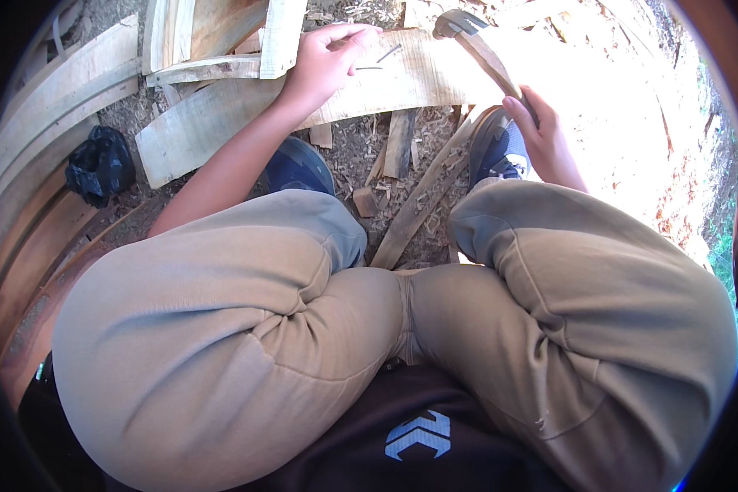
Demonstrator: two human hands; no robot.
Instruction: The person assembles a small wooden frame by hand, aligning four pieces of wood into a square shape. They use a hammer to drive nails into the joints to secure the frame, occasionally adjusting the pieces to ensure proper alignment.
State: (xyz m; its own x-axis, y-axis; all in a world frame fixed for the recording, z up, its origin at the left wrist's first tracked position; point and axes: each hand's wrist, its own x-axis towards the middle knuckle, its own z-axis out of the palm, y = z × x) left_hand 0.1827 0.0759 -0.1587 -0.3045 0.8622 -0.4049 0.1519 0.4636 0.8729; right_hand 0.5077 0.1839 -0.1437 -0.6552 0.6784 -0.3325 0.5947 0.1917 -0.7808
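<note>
My right hand [545, 138] is wrapped round the wooden handle of a hammer [490, 59], whose dark metal head points up and left above the board. My left hand [330, 64] hovers over the pale wooden board [422, 80], fingers drawn together. Whatever may be between those fingertips is too small to make out. Beside them two loose nails, one a slanted nail [389, 53] and one a flat-lying nail [369, 68], show on the board. A piece built of pale wooden slats [213, 67] stands just left of my left hand, touching or overlapping the board.
Long planks [61, 70] lie stacked along the left side, near a crumpled black plastic bag [100, 166]. Wood offcuts [399, 143], a narrow strip [422, 193] and shavings cover the ground between my shoes [500, 148]. Strong sunlight washes out the right side.
</note>
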